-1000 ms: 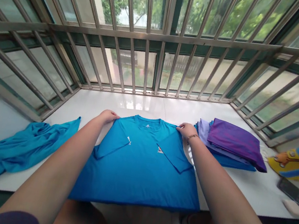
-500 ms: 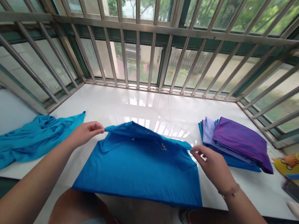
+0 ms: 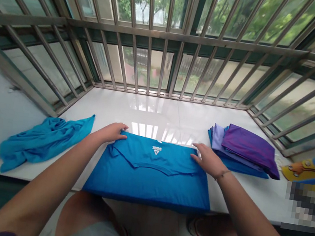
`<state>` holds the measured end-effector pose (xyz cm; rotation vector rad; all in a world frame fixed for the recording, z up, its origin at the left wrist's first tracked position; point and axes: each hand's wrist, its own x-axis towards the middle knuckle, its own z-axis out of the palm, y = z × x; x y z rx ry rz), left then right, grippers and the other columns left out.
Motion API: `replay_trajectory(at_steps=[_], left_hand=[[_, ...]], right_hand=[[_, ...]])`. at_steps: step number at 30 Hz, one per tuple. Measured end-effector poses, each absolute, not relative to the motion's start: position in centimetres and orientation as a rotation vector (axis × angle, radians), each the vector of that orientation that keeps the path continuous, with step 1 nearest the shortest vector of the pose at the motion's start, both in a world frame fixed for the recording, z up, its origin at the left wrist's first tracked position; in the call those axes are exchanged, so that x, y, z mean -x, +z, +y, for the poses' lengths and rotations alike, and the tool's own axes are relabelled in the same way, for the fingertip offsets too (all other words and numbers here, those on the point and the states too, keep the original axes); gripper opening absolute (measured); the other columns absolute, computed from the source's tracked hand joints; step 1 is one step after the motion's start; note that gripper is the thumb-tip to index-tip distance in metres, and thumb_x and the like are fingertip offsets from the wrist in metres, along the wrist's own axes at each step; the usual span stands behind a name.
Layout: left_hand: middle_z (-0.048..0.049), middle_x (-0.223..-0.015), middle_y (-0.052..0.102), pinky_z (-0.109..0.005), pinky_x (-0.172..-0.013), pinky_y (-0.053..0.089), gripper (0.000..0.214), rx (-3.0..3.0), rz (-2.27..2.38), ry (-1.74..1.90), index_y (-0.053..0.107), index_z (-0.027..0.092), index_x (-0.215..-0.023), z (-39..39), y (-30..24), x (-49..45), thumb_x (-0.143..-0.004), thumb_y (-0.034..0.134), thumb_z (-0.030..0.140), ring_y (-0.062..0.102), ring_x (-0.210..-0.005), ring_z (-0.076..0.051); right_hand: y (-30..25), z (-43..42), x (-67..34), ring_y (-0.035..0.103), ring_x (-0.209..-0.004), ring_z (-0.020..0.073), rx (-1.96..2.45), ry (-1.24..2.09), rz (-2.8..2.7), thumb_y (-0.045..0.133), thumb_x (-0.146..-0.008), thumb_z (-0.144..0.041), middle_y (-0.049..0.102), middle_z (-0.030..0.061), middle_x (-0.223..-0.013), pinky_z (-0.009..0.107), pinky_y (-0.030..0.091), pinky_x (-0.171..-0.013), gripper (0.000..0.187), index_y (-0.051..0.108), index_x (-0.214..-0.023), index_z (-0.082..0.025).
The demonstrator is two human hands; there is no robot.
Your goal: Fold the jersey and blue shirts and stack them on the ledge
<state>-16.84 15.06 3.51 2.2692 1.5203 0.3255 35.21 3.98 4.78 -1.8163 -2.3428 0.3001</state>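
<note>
A blue T-shirt (image 3: pixel 148 174) lies folded on the white sill (image 3: pixel 158 114), its collar part turned down toward me with a small white logo showing. My left hand (image 3: pixel 112 131) rests flat on the shirt's far left corner, fingers stretched out. At the far right corner, my right hand (image 3: pixel 207 160) lies flat on the fold with fingers apart; a thin bracelet is on that wrist. Neither hand grips the cloth.
A crumpled blue shirt (image 3: pixel 43 140) lies at the left. A stack of folded purple and blue shirts (image 3: pixel 243 149) sits at the right. A yellow and blue toy (image 3: pixel 312 170) is at the far right, above a blurred patch. Metal window bars (image 3: pixel 170 36) enclose the sill.
Both hands lifted the shirt's collar end, pulled it toward me and laid it down over the lower half. The hands now press flat on the fold.
</note>
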Motion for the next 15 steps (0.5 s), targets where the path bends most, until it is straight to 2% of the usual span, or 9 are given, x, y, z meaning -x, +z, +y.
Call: replay_trajectory(at_steps=[3,7,10,15], left_hand=[[-0.0061,-0.097,0.08,-0.035,-0.084,0.054,0.037,-2.264,1.482,0.07,0.084,0.027,-0.097,17.5,4.0,15.8,-0.066,0.089,0.047,0.073,-0.091,-0.029],[-0.0002,-0.072,0.074,-0.031,-0.07,0.047,0.03,-2.093,1.458,-0.139,0.079,0.027,-0.072,19.5,5.1,15.5,-0.054,0.094,0.047,0.066,-0.071,-0.023],[0.0007,-0.067,0.073,-0.029,-0.066,0.044,0.032,-2.045,1.442,-0.19,0.077,0.027,-0.066,20.8,5.9,15.2,-0.052,0.094,0.049,0.064,-0.068,-0.021],[-0.0014,-0.073,0.076,-0.029,-0.066,0.045,0.036,-2.046,1.658,0.091,0.08,0.024,-0.074,22.8,7.4,14.3,-0.059,0.09,0.055,0.067,-0.076,-0.023]], right_hand=[[4.8,6.2,-34.5,0.071,-0.123,0.0319,1.948,0.42,-2.419,0.075,-0.094,-0.031,0.075,0.0186,-0.134,0.04,0.052,-0.109,0.054,0.068,-0.145,-0.014],[5.2,8.3,-34.5,0.076,-0.102,0.028,2.131,0.529,-2.401,0.076,-0.094,-0.03,0.082,0.0119,-0.109,0.033,0.053,-0.089,0.029,0.082,-0.12,-0.019],[5.6,10.2,-34.7,0.075,-0.099,0.0268,2.175,0.501,-2.363,0.079,-0.09,-0.029,0.083,0.0108,-0.104,0.031,0.051,-0.084,0.018,0.085,-0.104,-0.02],[7.8,14.5,-34.6,0.073,-0.104,0.0265,2.265,0.325,-2.171,0.075,-0.094,-0.029,0.082,0.0139,-0.114,0.033,0.05,-0.089,0.027,0.083,-0.118,-0.017]])
